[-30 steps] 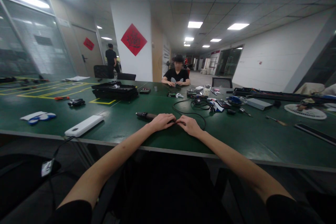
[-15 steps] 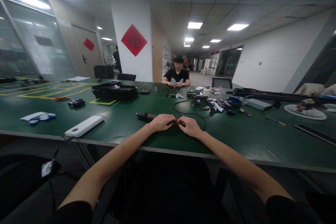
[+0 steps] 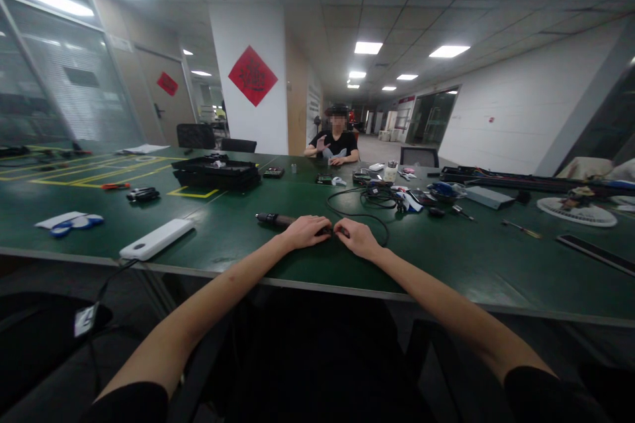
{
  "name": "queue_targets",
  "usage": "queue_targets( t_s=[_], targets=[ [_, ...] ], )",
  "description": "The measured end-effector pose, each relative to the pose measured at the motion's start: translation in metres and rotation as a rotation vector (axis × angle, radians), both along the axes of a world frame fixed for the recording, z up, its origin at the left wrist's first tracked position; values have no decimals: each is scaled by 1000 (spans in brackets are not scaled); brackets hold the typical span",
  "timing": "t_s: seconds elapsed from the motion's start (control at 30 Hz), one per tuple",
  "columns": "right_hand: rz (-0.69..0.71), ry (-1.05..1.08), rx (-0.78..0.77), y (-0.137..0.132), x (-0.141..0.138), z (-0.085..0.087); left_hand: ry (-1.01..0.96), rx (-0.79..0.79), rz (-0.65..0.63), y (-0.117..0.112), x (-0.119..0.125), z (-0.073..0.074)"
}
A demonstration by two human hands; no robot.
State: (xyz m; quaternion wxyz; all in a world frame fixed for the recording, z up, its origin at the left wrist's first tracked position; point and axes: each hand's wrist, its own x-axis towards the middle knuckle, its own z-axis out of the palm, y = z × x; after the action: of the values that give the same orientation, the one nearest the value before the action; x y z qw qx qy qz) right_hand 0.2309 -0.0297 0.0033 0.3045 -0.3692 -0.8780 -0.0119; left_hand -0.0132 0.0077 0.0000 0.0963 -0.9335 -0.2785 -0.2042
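On the green table (image 3: 223,264) lies a dark, slim electric screwdriver (image 3: 276,219), its silver tip pointing left. My left hand (image 3: 307,231) is closed around its rear end. Close beside it, my right hand (image 3: 357,238) pinches what looks like the plug end of the black cable (image 3: 381,221). The fingertips of both hands face each other at the tool's back end, nearly touching. Fingers hide most of the joint, so I cannot tell whether plug and screwdriver are connected. From the right hand the cable loops back to a dark coil (image 3: 374,193).
To the left are a white power strip (image 3: 159,239), blue-handled scissors (image 3: 77,225) and a black tray (image 3: 215,175). Rightward lie a screwdriver (image 3: 522,229), a white round grille (image 3: 575,213) and a dark flat bar (image 3: 600,254). Another person (image 3: 338,142) sits opposite.
My hands stay in almost the same place, at the back end of the electric screwdriver. The person opposite has raised one hand from the table. A figure in the far background has gone from view.
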Motion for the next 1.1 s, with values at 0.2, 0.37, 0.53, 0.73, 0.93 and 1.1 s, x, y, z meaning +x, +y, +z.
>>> queue_targets(
  t_s=[0.2,0.37,0.53,0.73,0.93,1.1],
  targets=[
    [31,-3,-17,17,3,10,59,-44,7,15,0,11],
    [60,53,-122,53,16,9,143,-157,-6,54,11,25],
    [31,111,-253,85,37,6,155,-175,-19,80,32,23],
    [-25,226,-409,91,53,6,132,-78,-93,91,53,16],
    [-128,331,-501,81,42,9,8,63,-15,78,51,5],
    [-126,320,-519,79,38,18,-19,-17,-59,74,46,4]
  ],
)
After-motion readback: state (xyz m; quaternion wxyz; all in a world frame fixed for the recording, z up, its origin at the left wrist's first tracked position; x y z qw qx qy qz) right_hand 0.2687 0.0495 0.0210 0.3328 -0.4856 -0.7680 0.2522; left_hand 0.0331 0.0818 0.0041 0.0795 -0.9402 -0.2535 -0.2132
